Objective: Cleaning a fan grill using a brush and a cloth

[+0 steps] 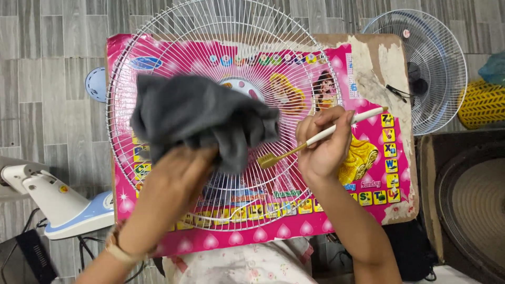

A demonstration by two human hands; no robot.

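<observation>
Left hand (176, 173), centre-left of frame: forearm angled up from lower left, grip closed on a grey cloth (202, 118) bunched over the white fan grille (223, 113). Grille lies flat on the pink surface (368, 202), frame centre. Right hand (323, 142), right of centre: wrist bent inward, pinch grip on a small brush (315, 139), bristles touching the grille wires.
</observation>
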